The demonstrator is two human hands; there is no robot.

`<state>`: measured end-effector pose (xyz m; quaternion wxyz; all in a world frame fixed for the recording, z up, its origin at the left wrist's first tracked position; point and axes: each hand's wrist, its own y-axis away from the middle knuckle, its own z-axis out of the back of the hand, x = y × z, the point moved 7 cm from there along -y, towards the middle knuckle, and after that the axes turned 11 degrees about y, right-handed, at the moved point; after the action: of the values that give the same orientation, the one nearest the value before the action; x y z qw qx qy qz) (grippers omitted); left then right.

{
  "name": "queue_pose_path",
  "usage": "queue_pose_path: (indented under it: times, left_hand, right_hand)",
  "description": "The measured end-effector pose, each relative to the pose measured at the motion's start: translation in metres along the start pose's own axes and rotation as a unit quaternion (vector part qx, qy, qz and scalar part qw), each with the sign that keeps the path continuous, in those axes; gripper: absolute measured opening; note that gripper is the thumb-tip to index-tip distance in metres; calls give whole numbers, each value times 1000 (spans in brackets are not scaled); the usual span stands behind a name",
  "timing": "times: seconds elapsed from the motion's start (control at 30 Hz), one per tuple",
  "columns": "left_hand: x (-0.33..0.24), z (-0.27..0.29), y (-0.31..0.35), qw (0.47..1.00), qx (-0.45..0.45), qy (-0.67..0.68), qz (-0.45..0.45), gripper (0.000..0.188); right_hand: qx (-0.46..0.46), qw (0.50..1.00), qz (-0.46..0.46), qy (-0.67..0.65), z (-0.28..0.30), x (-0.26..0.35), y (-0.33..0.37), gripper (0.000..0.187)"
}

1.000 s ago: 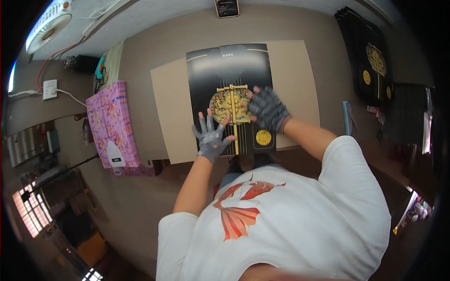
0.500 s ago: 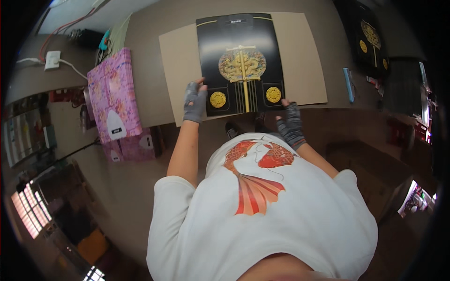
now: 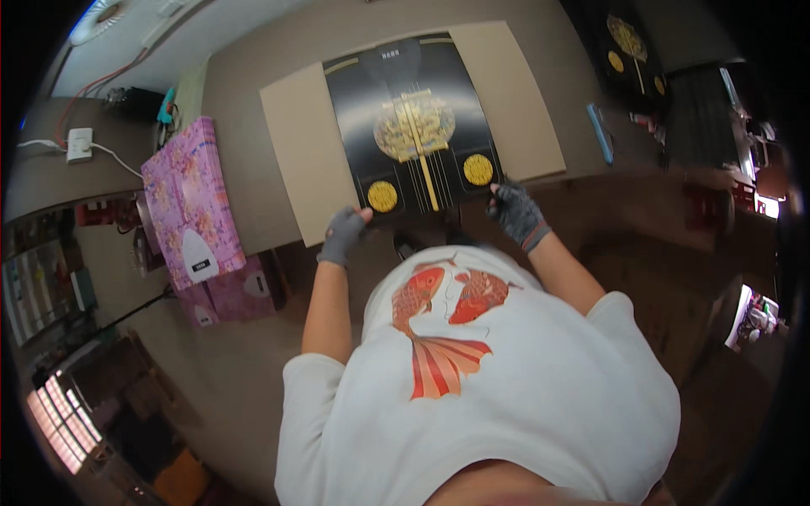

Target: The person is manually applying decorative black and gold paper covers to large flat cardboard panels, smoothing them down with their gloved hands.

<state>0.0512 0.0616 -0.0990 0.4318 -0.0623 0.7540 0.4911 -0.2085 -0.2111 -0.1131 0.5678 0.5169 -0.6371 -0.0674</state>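
Note:
A black printed panel [image 3: 350, 139] with a gold emblem, two round gold medallions and a gold central stripe lies over a larger tan cardboard sheet [image 3: 523, 110] at the table's front edge. My left hand [image 3: 344, 236], in a grey fingerless glove, is closed at the panel's near left corner, its thumb on the edge. At the near right corner, my right hand [image 3: 516, 217], in a dark patterned fingerless glove, has its fingers curled in a pinch. The undersides of both grips are hidden.
A stack of pink-purple floral boxes [image 3: 190, 198] stands at the left table edge. Beyond it are a white power socket [image 3: 79, 145] with cables and a dark bottle [image 3: 135, 105]. To the right lie a blue strip-like object [image 3: 601, 133] and another black-and-gold printed item [image 3: 629, 59].
Both hands have gone to the panel's near corners: the left slid down from its left side, and the right curled its fingers at the right corner. The whole view has shifted and tilted.

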Motion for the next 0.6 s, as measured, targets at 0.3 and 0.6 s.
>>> queue_pose_path:
  times: [0.3,0.6]
  left_hand:
    - [16,-120,14,987,99,57,117,24]
    - [-34,-135,-13,987,125,-43,-90,40]
  right_hand:
    - [-20,998,-62,-5,-29,0,18,22]
    - [-164,959,215,81,95,222,21,19]
